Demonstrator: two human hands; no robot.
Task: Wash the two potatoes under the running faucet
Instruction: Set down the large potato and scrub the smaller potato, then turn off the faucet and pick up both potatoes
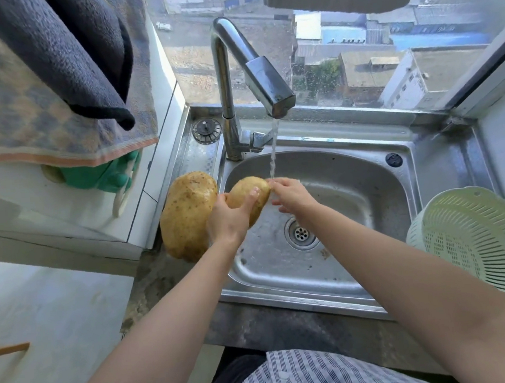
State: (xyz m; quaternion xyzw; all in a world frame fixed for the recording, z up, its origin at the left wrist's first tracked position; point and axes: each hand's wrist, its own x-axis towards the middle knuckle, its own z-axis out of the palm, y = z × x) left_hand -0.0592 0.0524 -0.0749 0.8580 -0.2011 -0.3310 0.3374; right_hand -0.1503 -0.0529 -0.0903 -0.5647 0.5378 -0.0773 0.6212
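Left grip [228, 220] curled round the smaller potato [245, 190], thumb on its left side, fingers wrapped over the top; firm hold, potato held above the left part of the sink [283, 291] basin, long axis tilted. Right grip [291, 196] mostly spread, fingers relaxed and only lightly bent, fingertips touching the right end of that potato; holds nothing. Water stream [273, 147] from the faucet [254, 79] runs down onto the right grip's fingertips, right at the potato's end. Larger potato [186, 214] lies on the desk [161, 277] just left of the basin, over the sink's left rim, partly hidden behind the left grip; can't tell if the two potatoes touch. Drain [301, 234] is below the hands. White colander [476, 246] sits at the sink's right edge, well apart from the hands. Towels [40, 87] hang upper left
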